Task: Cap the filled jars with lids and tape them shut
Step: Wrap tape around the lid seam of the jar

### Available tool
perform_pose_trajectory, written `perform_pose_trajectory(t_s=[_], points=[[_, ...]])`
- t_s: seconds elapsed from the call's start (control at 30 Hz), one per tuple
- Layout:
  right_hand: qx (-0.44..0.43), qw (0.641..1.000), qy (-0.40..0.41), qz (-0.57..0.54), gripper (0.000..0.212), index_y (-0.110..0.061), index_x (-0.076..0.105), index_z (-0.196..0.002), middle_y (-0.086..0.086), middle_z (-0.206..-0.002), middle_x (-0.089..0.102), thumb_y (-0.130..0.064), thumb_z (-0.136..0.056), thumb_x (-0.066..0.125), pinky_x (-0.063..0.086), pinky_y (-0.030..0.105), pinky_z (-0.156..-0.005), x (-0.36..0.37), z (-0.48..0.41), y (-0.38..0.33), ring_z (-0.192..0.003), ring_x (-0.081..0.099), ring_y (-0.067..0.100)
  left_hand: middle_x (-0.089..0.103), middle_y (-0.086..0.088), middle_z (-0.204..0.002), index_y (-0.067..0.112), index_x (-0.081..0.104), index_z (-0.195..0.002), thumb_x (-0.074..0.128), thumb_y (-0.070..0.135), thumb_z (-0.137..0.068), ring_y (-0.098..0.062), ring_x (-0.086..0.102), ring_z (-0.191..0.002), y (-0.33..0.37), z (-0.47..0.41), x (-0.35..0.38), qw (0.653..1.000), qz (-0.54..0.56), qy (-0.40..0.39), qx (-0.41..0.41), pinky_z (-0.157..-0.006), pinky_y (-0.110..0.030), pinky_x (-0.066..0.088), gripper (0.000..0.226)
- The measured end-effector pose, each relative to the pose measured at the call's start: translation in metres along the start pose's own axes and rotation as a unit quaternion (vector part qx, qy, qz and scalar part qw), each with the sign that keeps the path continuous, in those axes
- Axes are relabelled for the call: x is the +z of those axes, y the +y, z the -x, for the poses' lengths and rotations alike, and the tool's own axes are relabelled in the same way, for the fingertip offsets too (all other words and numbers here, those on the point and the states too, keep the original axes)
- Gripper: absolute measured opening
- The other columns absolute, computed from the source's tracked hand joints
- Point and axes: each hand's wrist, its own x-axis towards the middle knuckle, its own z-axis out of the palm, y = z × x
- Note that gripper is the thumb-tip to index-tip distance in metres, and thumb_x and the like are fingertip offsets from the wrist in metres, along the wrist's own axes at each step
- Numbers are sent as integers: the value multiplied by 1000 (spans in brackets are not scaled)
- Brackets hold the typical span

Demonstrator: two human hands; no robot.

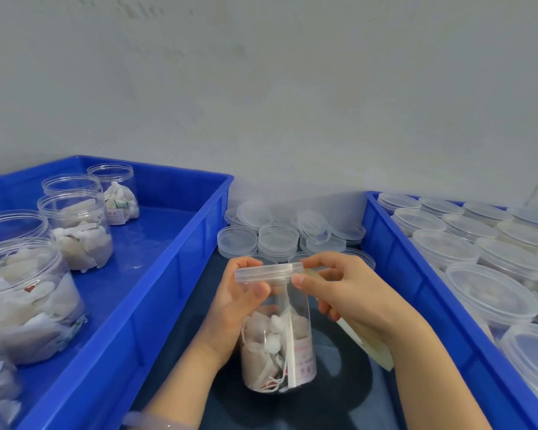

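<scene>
The left hand [233, 305] curls round the capped jar [261, 346] to steady it while the right hand [354, 290] pinches 1 tape strip [290, 352] against the lid [267, 272] rim.

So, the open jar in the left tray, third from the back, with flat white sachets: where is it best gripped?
Probably around the smooth wall just under the threaded neck, coming from the right. The open jar stands upright with no lid to hold. Close behind it and to its left stand other jars, while its right side faces bare floor of the left tray.
</scene>
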Motion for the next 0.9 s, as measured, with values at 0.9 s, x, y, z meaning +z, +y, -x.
perform_pose_trajectory(t_s=[0.9], points=[[-16,995,-54,84,13,-38,58,-97,-2,-76,71,-47,-88,56,51,20,-59,-13,4,-2,-56,60,5,71,6,-90,14,50,-109,86,61,-41,-15,69,-83,2,-2,2,999,1,22,23,-64,-26,55,90]])
